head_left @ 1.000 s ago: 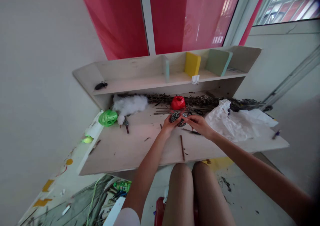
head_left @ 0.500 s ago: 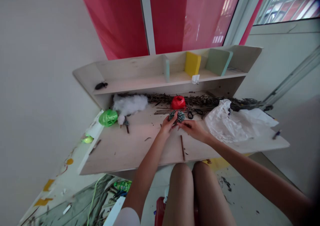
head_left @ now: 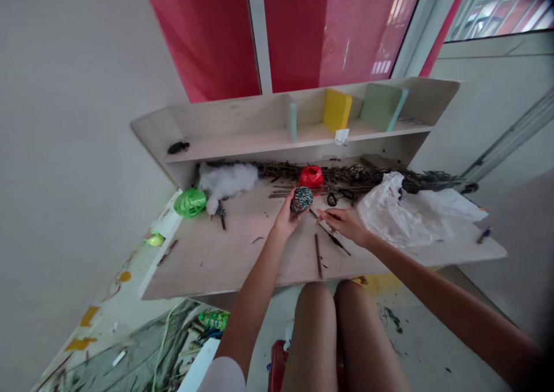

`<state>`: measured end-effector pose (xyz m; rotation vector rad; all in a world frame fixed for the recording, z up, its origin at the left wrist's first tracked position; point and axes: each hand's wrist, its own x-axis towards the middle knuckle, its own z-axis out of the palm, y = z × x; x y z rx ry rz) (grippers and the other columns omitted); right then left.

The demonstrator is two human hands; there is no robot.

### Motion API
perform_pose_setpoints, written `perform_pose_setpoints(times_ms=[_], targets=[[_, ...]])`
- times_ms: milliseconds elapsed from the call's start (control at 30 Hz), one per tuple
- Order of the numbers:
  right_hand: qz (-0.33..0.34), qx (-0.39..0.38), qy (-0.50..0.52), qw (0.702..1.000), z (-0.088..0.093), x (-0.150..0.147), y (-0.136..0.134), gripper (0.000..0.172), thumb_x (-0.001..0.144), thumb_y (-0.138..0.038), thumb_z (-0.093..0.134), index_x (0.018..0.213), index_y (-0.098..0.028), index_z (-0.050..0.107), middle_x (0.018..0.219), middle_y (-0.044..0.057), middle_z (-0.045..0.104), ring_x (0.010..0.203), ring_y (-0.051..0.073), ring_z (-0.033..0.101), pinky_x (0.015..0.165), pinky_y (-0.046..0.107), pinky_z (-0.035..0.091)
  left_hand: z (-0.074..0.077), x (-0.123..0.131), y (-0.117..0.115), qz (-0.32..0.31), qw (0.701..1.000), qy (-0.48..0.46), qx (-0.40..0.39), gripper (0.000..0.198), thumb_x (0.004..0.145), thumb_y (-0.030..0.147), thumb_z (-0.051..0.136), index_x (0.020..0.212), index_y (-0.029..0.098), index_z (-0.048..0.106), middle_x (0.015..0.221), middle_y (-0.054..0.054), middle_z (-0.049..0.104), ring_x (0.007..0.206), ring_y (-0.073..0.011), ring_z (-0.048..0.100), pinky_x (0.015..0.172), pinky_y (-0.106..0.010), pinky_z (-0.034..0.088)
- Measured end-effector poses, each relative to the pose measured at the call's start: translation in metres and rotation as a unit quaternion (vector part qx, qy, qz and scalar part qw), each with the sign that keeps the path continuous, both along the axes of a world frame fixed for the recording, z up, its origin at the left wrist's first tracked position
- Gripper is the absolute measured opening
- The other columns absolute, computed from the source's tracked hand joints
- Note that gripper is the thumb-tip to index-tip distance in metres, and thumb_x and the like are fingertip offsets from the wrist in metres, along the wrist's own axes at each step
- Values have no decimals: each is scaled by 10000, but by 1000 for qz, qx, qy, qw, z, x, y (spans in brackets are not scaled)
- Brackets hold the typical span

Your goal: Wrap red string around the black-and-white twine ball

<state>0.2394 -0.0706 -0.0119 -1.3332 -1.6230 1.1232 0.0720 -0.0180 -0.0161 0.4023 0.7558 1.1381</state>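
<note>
Two-handed work at a desk [head_left: 242, 268], seen from above. The left hand [head_left: 287, 217], at the centre of the frame, is curled around a ball of dark-and-white cord [head_left: 302, 199]; thumb and fingers are spread only as wide as the ball and press against its left and lower sides, leaving the top exposed. The right hand [head_left: 344, 224], just right of centre, is apart from the ball, its thumb and fingers partly bent and the fingertips drawn near 1 another; whether a strand lies between them cannot be told.

Below the right hand, 1 dark stick [head_left: 336, 243] slants toward the lower right, and 1 brown stick [head_left: 318, 256] lies near the front edge, at lower centre. Above the ball sits a red roll of twine [head_left: 310, 177], with black-handled scissors [head_left: 340, 196] to its lower right. A bundle of dry twigs [head_left: 359, 174] runs along the back. A white plastic bag [head_left: 398, 219] lies crumpled at right of centre; white stuffing [head_left: 228, 179] and a green roll of twine [head_left: 190, 202] occupy the left. Above them, the shelf [head_left: 238, 140] carries 3 coloured dividers [head_left: 336, 110].
</note>
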Motion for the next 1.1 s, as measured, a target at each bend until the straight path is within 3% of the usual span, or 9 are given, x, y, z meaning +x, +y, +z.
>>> perform_pose_setpoints(times_ms=[133,267,467,700,900,1100], targets=[[-9,-1,-10,1000,-8,3,3,497,731,-671,516,714,-192,649,577,-4,521,480,95,406,457,237,389,3,-1,1,5,1000,-27,-12,457,875,342,523,1323,259,484,992,-48,698,787,-162,684,665,-238,556],[-14,24,-15,1000,-14,3,17,474,747,-643,521,682,-191,647,491,-26,428,457,98,364,446,247,338,2,-2,3,2,999,-43,-25,421,881,405,505,1252,213,553,946,-63,702,778,-150,673,672,-228,540],[-2,72,28,997,-10,-13,56,383,725,-562,560,611,-199,603,646,29,577,657,165,514,633,297,393,0,-12,6,21,996,-66,-61,525,823,582,478,1004,121,651,707,-65,671,594,-142,623,561,-241,506],[-15,-13,190,982,-20,-30,91,357,636,-544,624,613,-190,580,651,14,569,633,133,501,622,272,388,-2,-16,14,52,989,-116,-78,556,807,596,445,965,100,640,719,-84,665,594,-151,614,548,-255,485],[20,-26,175,984,-28,-22,90,406,613,-575,666,548,-191,552,587,14,552,574,124,474,576,268,375,-6,-13,21,27,990,-121,-70,583,815,595,417,1025,94,630,749,-99,668,632,-176,604,554,-272,457],[-23,-35,173,984,-25,-19,87,416,617,-596,642,557,-191,569,613,25,578,576,128,478,555,266,375,-9,-13,24,-24,993,-106,-46,565,811,606,389,930,113,639,735,-99,667,618,-175,605,562,-278,443]])
